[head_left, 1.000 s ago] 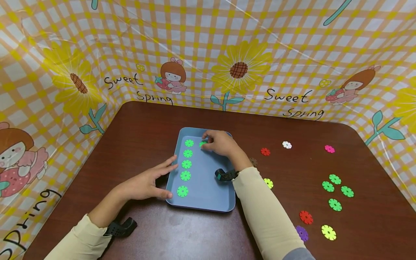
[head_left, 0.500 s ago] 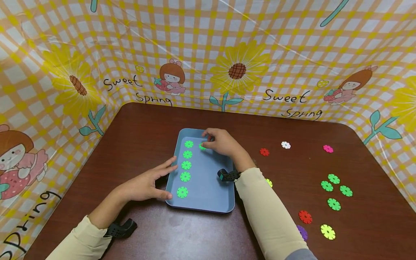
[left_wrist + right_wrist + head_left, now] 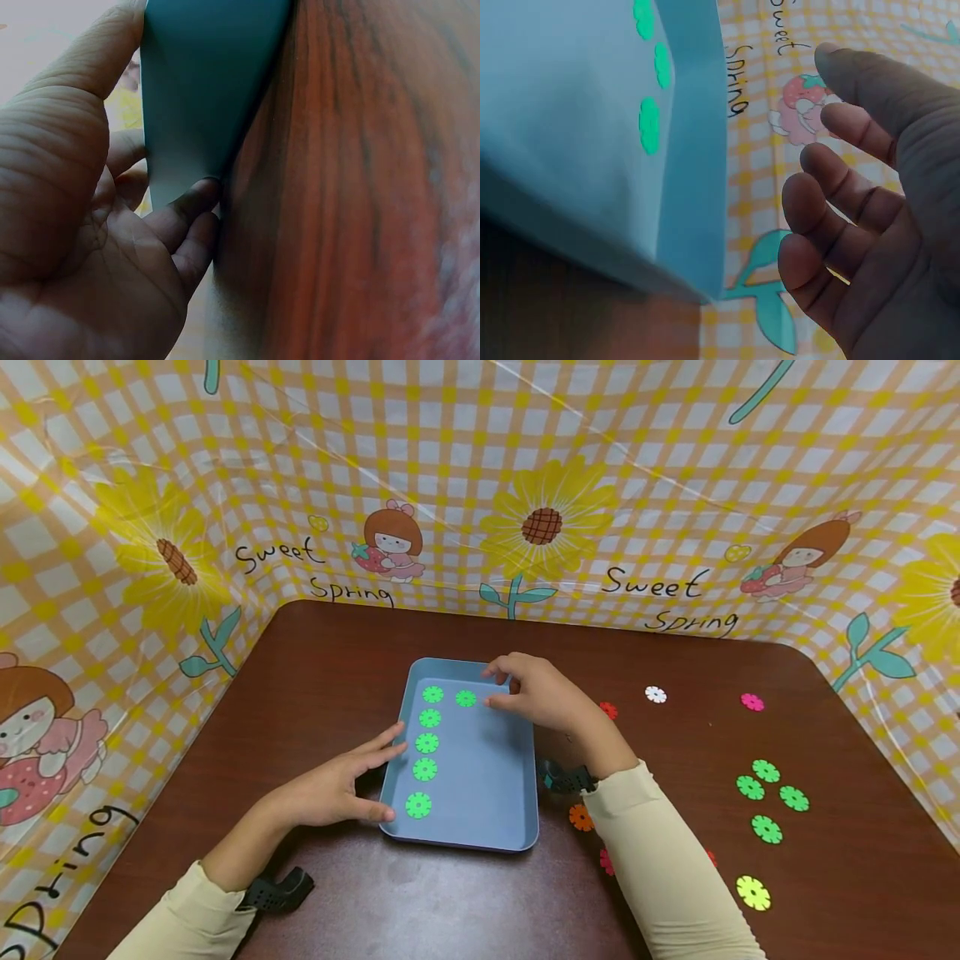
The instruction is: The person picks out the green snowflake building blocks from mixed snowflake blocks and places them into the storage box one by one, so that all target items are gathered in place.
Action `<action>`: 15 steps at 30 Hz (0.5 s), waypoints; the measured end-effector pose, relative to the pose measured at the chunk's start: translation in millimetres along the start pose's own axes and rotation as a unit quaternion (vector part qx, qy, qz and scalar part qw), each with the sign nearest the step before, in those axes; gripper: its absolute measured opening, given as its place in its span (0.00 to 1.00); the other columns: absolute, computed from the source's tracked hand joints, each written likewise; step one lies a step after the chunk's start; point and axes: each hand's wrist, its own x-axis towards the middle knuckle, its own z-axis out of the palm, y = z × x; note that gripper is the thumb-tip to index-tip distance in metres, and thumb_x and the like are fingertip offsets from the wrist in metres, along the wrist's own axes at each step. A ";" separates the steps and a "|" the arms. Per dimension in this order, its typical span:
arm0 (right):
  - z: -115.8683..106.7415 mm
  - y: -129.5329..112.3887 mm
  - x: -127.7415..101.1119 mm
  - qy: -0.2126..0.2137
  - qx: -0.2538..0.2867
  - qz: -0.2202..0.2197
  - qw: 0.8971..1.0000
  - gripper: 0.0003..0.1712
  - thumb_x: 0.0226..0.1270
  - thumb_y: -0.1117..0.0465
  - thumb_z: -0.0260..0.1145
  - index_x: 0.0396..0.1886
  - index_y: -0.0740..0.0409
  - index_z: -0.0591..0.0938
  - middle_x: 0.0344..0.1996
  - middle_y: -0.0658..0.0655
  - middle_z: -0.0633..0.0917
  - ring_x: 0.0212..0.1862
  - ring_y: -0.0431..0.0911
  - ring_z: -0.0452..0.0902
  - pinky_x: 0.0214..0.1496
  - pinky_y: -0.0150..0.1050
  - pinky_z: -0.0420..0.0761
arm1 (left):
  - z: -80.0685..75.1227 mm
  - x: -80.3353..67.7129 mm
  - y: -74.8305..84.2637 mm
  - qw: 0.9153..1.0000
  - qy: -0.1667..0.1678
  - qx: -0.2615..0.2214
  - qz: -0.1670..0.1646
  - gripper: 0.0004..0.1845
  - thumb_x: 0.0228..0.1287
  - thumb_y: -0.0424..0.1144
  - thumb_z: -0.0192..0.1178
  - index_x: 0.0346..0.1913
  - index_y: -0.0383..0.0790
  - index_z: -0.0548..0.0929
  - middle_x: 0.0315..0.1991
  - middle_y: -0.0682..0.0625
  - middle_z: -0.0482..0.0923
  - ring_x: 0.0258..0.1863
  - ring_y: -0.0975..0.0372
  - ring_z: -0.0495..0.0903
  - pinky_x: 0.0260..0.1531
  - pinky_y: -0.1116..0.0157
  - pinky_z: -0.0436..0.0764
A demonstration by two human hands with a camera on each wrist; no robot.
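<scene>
A blue rectangular tray (image 3: 480, 785) lies on the brown table. Along its left side runs a column of several green notched plastic discs, such as this middle disc (image 3: 427, 743). A second green disc (image 3: 466, 698) lies flat beside the top one. My left hand (image 3: 330, 793) rests its spread fingers and thumb against the tray's left rim; the left wrist view shows fingertips at the tray wall (image 3: 202, 82). My right hand (image 3: 543, 693) hovers over the tray's upper right corner. Its fingers are relaxed and bent, with nothing between them, as the right wrist view also shows.
Several green discs (image 3: 767, 829) lie on the table at the right. Around them are a white disc (image 3: 656, 694), a pink disc (image 3: 752, 702), a yellow disc (image 3: 753, 893) and an orange disc (image 3: 581, 817). A checked cloth (image 3: 450, 468) hangs around the table's back and sides.
My right hand has let go of the green disc at the top of the tray and moved right, away from it. My left hand stays at the tray's left rim.
</scene>
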 end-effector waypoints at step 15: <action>-31.3 15.2 -78.8 0.031 -0.024 -0.010 0.999 0.18 0.64 0.57 0.74 0.52 0.51 0.81 0.38 0.49 0.78 0.32 0.44 0.70 0.34 0.40 0.74 | 1.6 0.3 0.3 1.000 0.000 -0.006 0.002 0.50 0.59 0.51 0.72 0.78 0.39 0.56 0.81 0.53 0.38 0.77 0.52 0.43 0.67 0.41 0.55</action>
